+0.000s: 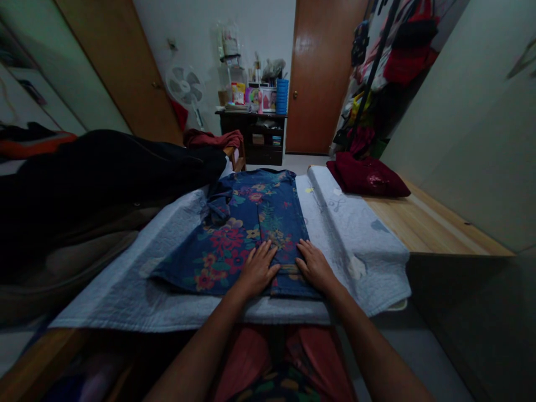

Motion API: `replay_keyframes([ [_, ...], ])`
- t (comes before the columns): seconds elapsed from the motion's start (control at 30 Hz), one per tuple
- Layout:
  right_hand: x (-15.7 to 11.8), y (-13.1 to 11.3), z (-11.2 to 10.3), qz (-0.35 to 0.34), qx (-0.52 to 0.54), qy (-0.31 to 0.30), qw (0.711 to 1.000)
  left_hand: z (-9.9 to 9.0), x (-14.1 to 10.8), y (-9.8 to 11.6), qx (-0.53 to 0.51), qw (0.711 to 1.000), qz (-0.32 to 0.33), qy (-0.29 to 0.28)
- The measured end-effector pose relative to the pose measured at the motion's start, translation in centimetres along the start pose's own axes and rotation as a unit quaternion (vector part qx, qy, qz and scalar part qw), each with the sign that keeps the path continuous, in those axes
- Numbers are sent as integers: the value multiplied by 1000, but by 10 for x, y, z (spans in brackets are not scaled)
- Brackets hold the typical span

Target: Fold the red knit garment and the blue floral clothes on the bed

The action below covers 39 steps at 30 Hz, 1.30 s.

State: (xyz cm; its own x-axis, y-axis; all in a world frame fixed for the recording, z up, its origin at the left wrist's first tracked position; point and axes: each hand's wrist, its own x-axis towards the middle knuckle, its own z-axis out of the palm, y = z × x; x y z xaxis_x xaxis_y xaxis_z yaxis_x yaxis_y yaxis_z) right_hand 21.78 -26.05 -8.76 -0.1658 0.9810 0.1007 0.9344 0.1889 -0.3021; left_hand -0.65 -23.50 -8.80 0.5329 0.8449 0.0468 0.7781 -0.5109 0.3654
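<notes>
A dark blue floral garment (228, 240) lies spread on a light grey quilted sheet (180, 310). Its right side is folded inward over the front, and a sleeve is bunched at the upper left. My left hand (259, 267) rests flat on the cloth near the fold's inner edge, fingers stretched out. Along the garment's right edge lies my right hand (313, 263), its fingers also extended, partly on the cloth. Neither hand grips anything.
Dark clothes (104, 173) are heaped at the left. A folded maroon garment (368, 174) sits on the wooden board (422, 229) at the right. Beyond are a dark cabinet (232, 139), a white fan (185, 85) and a wooden door (320, 72). Bags (408, 61) hang at the upper right.
</notes>
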Motion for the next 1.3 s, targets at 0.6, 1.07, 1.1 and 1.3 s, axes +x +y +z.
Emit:
replay_keyframes([
  [0.6, -17, -37, 13, -8, -43, 7, 999, 9, -22, 21, 48, 998, 29, 7],
  [1.07, -7, -31, -20, 41, -49, -21, 998, -5, -24, 14, -43, 995, 45, 82],
  [1.1, 1, -34, -23, 46, -43, -22, 998, -7, -22, 16, -48, 994, 51, 88],
  [1.3, 45, -41, -3, -104, 12, -46, 993, -6, -13, 22, -42, 992, 66, 101],
])
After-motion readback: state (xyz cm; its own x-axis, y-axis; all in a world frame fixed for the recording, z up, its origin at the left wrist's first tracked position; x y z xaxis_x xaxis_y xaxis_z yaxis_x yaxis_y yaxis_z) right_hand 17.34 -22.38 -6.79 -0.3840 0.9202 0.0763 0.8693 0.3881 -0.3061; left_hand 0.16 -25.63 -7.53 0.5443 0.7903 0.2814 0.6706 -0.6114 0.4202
